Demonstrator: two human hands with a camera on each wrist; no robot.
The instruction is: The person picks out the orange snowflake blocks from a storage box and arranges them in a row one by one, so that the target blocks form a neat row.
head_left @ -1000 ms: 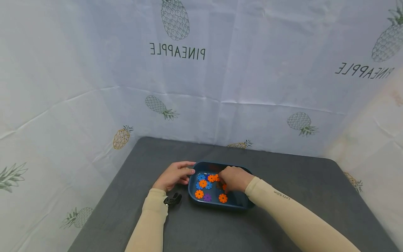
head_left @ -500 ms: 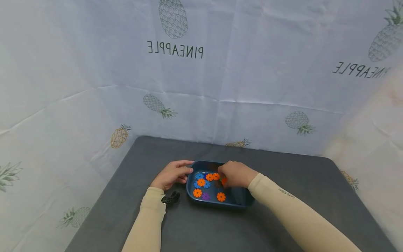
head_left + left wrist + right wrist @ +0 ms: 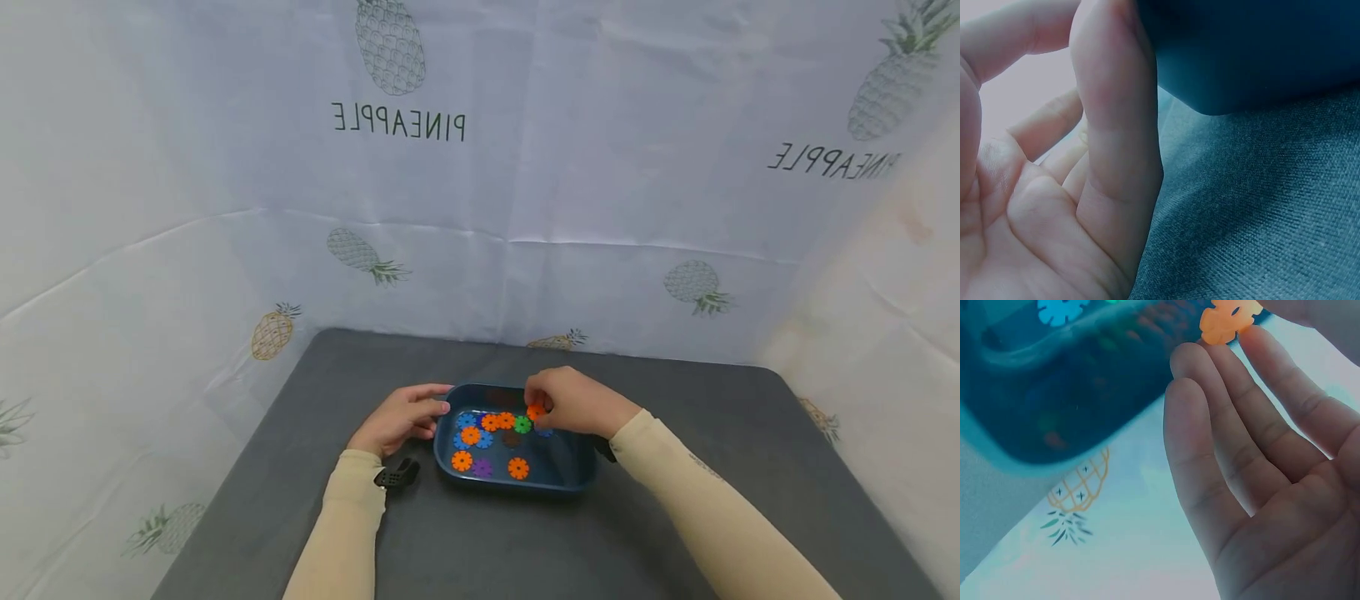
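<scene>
A dark blue tray (image 3: 517,489) with rounded corners stands on the table. Flat notched plastic discs lie in it: several orange and blue ones, a purple disc (image 3: 482,467), a brown disc (image 3: 512,439) and a green disc (image 3: 522,424). Over the tray's right half, my right hand (image 3: 583,402) pinches an orange notched disc (image 3: 1225,324) between thumb and index finger; its other fingers are loosely extended in the right wrist view. My left hand (image 3: 397,419) rests at the tray's left end, fingers relaxed, thumb by the rim. In the left wrist view the thumb (image 3: 1116,106) covers part of the tray wall.
Dark grey fabric-like covering lies over the table (image 3: 465,550). A white curtain (image 3: 480,183) printed with pineapples hangs behind and along both sides. A black strap (image 3: 397,475) is on the left wrist.
My right hand has risen out of the discs with an orange one and shifted slightly right, uncovering the green disc. My left hand keeps its place at the tray.
</scene>
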